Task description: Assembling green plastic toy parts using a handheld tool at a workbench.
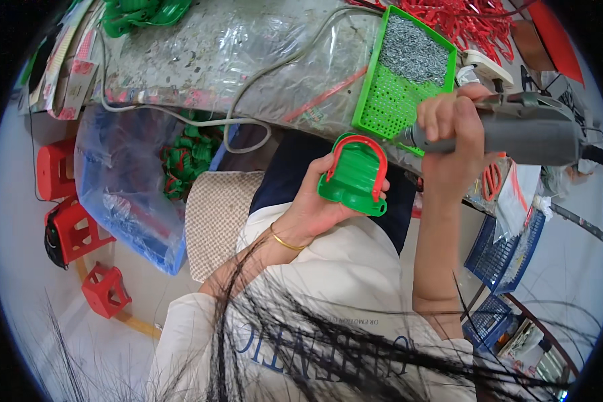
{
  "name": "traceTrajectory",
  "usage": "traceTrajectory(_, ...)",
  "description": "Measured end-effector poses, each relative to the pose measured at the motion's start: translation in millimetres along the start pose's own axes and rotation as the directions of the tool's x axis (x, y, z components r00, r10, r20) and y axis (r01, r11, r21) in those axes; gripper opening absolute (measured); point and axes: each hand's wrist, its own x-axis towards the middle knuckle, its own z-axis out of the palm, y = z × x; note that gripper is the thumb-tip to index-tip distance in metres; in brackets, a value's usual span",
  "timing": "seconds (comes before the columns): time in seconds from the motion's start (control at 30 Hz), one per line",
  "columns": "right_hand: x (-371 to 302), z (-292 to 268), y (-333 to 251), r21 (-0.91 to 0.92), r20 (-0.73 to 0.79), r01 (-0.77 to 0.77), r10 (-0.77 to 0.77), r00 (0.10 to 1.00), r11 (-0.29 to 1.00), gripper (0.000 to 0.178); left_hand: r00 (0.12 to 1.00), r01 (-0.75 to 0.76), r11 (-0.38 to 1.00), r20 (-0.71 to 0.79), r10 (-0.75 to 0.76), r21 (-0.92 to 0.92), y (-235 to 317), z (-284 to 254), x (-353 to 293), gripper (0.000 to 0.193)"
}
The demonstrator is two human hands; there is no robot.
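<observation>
My left hand (306, 209), held above my lap, is closed on a green plastic part (355, 173) with a scooped shape and a small holed tab at one corner. A red U-shaped handle (382, 162) curves around the part's upper end and right side. To the right, my raised right hand (453, 127) wraps around a grey cylindrical power tool (532, 135), which looks like an electric screwdriver. Its tip points left toward the green perforated tray (360, 110) and is apart from the green part. Small metal screws (414, 50) fill the far portion of that tray.
Red plastic pieces (462, 19) are heaped behind the tray. A grey cable (238, 100) snakes across the plastic-covered table (181, 63). At left, a blue crate (171, 258) lined with clear plastic holds green and red parts, near red stools (106, 289). Blue baskets (496, 258) stand at right.
</observation>
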Motion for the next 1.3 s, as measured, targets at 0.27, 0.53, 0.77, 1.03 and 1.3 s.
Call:
traceTrajectory(0.27,-39,27,-5,0.028,0.189,-0.137,0.129,0.973,0.99,0.017,0.991,-0.092,0.993,-0.092,0.099,0.071,-6,13,-6,0.056)
traceTrajectory(0.53,-42,30,4,0.037,0.201,-0.114,0.104,0.974,0.993,0.016,0.996,-0.055,0.992,-0.065,0.063,0.109,-3,6,-6,0.056)
traceTrajectory(0.77,-47,29,9,-0.032,0.213,-0.097,0.102,0.972,0.995,0.013,0.997,-0.054,0.986,-0.051,0.062,0.156,-4,3,-9,0.058)
traceTrajectory(1.03,-46,20,16,-0.052,0.329,-0.055,0.069,0.942,0.997,0.012,0.996,-0.028,0.996,-0.084,0.036,0.088,-5,2,-9,0.058)
traceTrajectory(1.3,-40,6,24,-0.011,0.506,0.037,-0.026,0.862,0.999,0.016,0.996,0.004,0.999,-0.093,-0.001,0.039,-5,6,-5,0.054)
